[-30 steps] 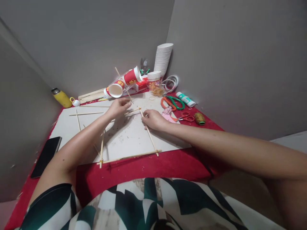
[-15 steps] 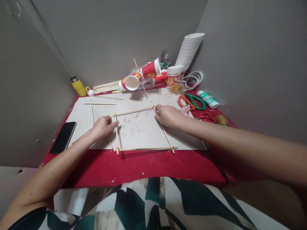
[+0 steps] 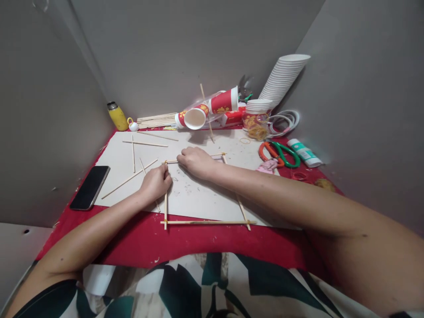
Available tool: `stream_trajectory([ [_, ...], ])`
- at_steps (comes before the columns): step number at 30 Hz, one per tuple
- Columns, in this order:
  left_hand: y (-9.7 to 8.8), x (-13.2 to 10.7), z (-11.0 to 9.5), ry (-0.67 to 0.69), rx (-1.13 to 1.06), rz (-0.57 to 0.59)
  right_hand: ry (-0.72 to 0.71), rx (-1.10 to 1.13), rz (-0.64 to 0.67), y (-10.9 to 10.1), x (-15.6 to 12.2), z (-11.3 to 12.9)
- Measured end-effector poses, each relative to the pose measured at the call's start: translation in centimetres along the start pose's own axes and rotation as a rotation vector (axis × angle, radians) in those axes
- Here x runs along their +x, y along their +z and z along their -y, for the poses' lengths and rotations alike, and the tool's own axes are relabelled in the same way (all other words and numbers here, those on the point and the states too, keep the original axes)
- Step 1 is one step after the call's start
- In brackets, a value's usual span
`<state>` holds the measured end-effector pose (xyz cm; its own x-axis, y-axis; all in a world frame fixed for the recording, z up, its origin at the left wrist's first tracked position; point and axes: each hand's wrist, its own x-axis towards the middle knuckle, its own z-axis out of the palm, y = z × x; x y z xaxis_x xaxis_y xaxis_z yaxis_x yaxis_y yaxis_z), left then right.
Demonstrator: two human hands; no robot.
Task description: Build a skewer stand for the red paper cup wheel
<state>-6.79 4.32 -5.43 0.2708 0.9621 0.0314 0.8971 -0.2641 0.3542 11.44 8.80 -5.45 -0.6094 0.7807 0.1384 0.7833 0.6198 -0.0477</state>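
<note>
A four-sided frame of thin wooden sticks [image 3: 212, 222], bound at its corners with yellow rubber bands, lies partly on a white board [image 3: 198, 201]. Its near side reaches over the red cloth. My left hand [image 3: 155, 183] is closed around the left stick, just below the far left corner. With fingers curled, my right hand [image 3: 198, 162] grips the far stick a little right of that corner; the fingertips are partly hidden. Several loose sticks [image 3: 127, 180] lie left of my left hand, some of them crossing.
A phone [image 3: 90, 187] rests at the left edge. At the back stand a yellow bottle [image 3: 117, 117], a bundle of sticks [image 3: 155, 121], red paper cups [image 3: 223, 101] and stacked white cups [image 3: 283, 79]. Scissors [image 3: 286, 154] and a white-and-green tube [image 3: 304, 153] lie right.
My right hand has moved left along the far stick, away from the far right corner. My left hand stays near the far left corner. The camera view has shifted slightly.
</note>
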Motion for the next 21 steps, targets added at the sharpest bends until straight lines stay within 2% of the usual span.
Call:
stream_trajectory([
  [4, 0.2, 0.7, 0.0, 0.014, 0.203, 0.015, 0.037, 0.082, 0.005, 0.9, 1.0, -1.1],
  [8, 0.2, 1.7, 0.1, 0.053, 0.314, 0.043, 0.035, 0.136, -0.009, 1.3, 1.4, -2.1],
  [16, -0.1, 2.7, 0.7, 0.083, 0.384, 0.084, -0.102, 0.054, 0.014, 1.4, 2.0, -3.8],
  [21, -0.1, 3.4, 1.0, 0.062, 0.377, 0.075, -0.062, 0.037, 0.027, 0.7, 2.3, -3.8],
])
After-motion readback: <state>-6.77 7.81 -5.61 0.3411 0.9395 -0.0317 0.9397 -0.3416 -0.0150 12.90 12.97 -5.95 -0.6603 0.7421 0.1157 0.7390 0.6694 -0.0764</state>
